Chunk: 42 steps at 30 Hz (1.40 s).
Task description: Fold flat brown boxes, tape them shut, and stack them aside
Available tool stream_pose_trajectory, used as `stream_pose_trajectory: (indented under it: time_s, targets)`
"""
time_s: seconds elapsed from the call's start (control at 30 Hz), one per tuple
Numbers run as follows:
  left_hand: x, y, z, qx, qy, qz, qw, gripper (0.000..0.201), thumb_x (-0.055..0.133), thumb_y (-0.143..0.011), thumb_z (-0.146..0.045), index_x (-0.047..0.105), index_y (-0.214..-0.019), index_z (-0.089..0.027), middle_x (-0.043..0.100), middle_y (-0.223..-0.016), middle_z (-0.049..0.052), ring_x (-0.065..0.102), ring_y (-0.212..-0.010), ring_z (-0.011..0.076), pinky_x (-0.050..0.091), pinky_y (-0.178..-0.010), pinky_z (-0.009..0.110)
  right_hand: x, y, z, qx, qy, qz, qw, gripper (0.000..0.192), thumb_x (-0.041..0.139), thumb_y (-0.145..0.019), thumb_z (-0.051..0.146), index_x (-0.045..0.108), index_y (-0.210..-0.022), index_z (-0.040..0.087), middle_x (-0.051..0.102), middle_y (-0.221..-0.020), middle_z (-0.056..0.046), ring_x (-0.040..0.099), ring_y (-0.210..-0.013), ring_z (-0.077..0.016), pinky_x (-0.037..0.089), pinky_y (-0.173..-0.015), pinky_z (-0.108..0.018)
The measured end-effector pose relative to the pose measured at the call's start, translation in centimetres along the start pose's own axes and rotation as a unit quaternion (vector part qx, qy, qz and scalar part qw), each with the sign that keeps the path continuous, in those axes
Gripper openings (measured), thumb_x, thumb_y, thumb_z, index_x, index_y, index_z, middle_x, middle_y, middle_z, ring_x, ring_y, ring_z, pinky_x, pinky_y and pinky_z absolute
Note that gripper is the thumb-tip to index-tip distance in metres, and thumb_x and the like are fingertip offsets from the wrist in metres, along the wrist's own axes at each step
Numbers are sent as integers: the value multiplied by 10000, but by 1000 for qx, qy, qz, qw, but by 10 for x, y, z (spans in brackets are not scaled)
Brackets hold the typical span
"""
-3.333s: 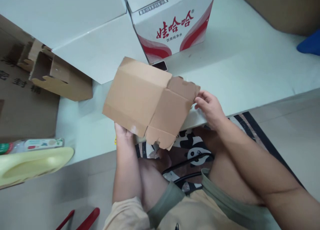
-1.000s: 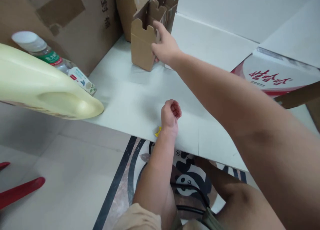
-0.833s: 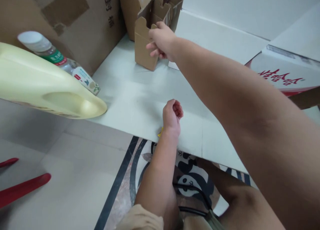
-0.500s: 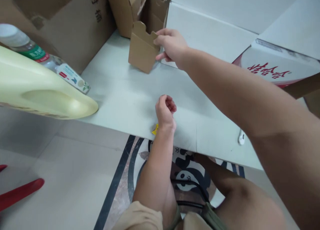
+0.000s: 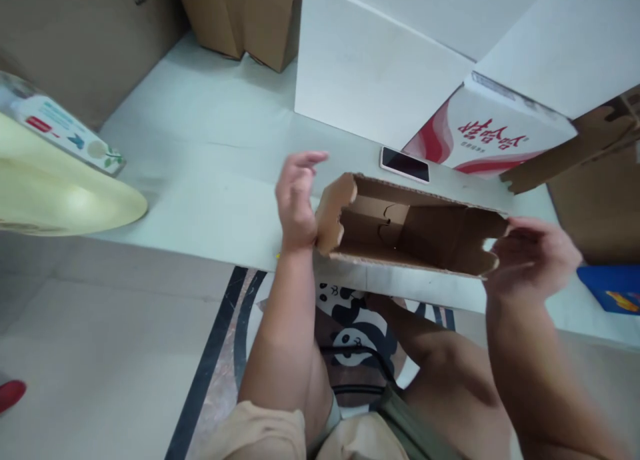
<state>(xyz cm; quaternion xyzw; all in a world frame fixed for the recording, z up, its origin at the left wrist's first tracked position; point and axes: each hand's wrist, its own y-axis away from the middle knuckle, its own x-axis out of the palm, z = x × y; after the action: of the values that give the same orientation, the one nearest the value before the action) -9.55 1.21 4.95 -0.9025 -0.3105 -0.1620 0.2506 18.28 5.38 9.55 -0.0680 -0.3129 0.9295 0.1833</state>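
A small brown cardboard box [image 5: 435,230] with an open top and cut-out flaps at both ends lies across the front of the pale table, its dark inside showing. At its right end, my right hand [image 5: 540,257] is closed on the end flap. My left hand [image 5: 296,203] is beside the left end, the heel of the hand against the cardboard. Its fingers are slightly bent and apart, with nothing in them. Just behind the box lies a smartphone [image 5: 405,165] with a dark screen.
Behind stand a white box [image 5: 370,73], a red-and-white printed carton [image 5: 490,133] and brown cardboard boxes [image 5: 250,20]. On the left are a pale yellow bottle [image 5: 70,180] and a small white packet [image 5: 70,133]. A blue packet [image 5: 610,290] lies right. The table's front edge is close.
My right hand has brought the cardboard box from the back of the table to the front right. The view has shifted right, showing the phone and blue packet. My left hand's fingers have opened.
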Motion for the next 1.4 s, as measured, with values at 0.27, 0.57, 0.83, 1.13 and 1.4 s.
stream_pose_trajectory:
  time_s: [0.27, 0.57, 0.83, 1.13, 1.4]
  targets:
    - [37, 22, 20, -100, 51, 283, 952, 625, 691, -781, -745, 682, -1186, -270, 719, -1170, 62, 661, -1173, 302, 533, -997, 434, -30, 34, -20, 72, -108, 135, 982, 517, 387, -872, 608, 743, -1220, 467, 687, -1344, 66, 526, -1432, -283, 356, -1272, -517]
    - [71, 25, 38, -154, 43, 259, 953, 586, 799, -729, -667, 693, -1145, -268, 711, -1066, 54, 688, -1080, 270, 558, -920, 374, -68, 37, -65, -3, -122, 200, 972, 660, 624, -893, 536, 450, -1524, 461, 472, -1598, 83, 391, -1539, -219, 282, -1319, -505]
    - [88, 38, 44, -156, -6, 205, 966, 409, 893, -673, -446, 743, -1030, -316, 719, -969, 12, 685, -856, 188, 566, -802, 333, -81, 36, -61, -34, -3, 155, 987, 313, 521, -973, 535, 728, -1005, 302, 695, -1331, -15, 469, -1482, -311, 233, -1294, -656]
    - [85, 49, 38, -135, -16, 154, 979, 287, 908, -596, -348, 705, -785, -277, 746, -1006, 4, 703, -950, 183, 568, -875, 320, -72, 34, -61, 25, 8, 166, 986, 574, 374, -967, 688, 542, -1383, 330, 655, -1311, -92, 517, -1426, -307, 396, -1220, -588]
    - [79, 64, 39, -88, -70, 136, 984, 393, 753, -685, -581, 563, -814, -262, 688, -1039, 38, 680, -1005, 228, 520, -989, 401, -77, 32, -75, 20, 14, 175, 984, 593, 347, -986, 664, 430, -1489, 360, 409, -1568, -83, 394, -1505, -289, 434, -1198, -548]
